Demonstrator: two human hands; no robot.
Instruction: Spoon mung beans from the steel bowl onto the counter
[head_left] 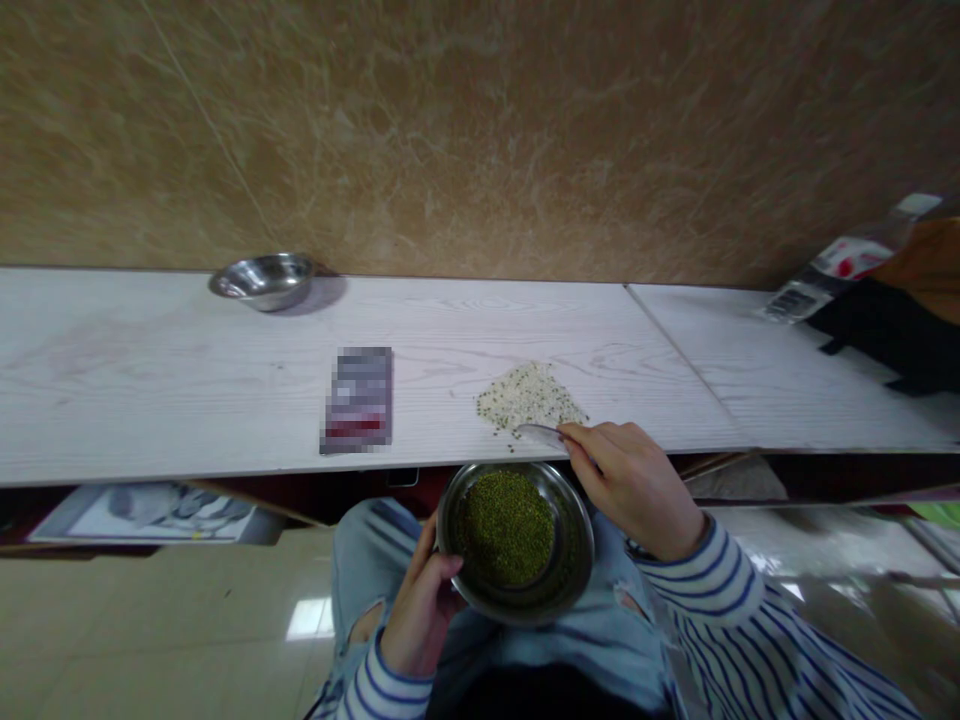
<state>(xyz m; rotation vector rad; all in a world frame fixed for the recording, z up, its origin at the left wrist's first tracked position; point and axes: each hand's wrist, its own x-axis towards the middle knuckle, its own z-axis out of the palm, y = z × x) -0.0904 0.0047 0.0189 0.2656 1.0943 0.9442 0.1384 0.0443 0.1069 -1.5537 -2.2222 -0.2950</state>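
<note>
My left hand (427,605) grips the left rim of a steel bowl (574,560), thumb on the inside edge. Green mung beans (510,525) fill the bottom of this bowl, which sits over my lap just below the table edge. In my right hand (634,480) is a slim, shiny metal utensil (541,435); whether it is a spoon or a knife I cannot tell. Its tip points left, at the near side of a pile of white grains mixed with green beans (529,398). A few loose beans lie around the pile's border.
A second steel bowl (264,282) stands at the back left of the white table (150,400). Nearer lies a blurred-out flat rectangular object (358,400). At the right, a plastic bottle (832,270) leans beside a black item (892,335). Open shelves run under the tabletop.
</note>
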